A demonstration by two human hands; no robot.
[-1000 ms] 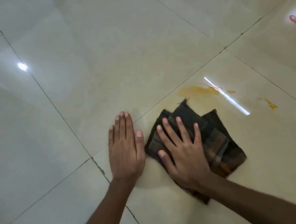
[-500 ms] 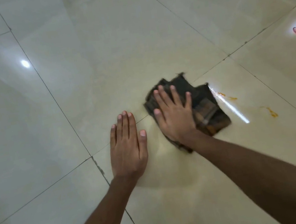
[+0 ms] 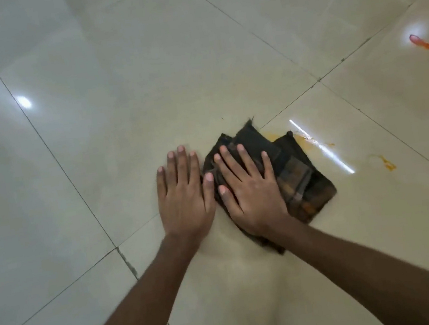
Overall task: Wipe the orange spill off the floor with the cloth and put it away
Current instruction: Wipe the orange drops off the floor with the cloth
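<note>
dark cloth (image 3: pixel 303 185), perhaps plaid, in folds

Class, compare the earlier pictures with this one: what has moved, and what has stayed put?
The right hand, flat on the cloth, pushed it away over the orange smear, then drew it back beside the left hand. Nothing was gripped or released. The left hand stayed flat on the floor; the orange spots to the right remain.

Dark grout lines (image 3: pixel 48 148) cross – a round light glare (image 3: pixel 23 102) left, a bright streak (image 3: pixel 322 146) right.
</note>
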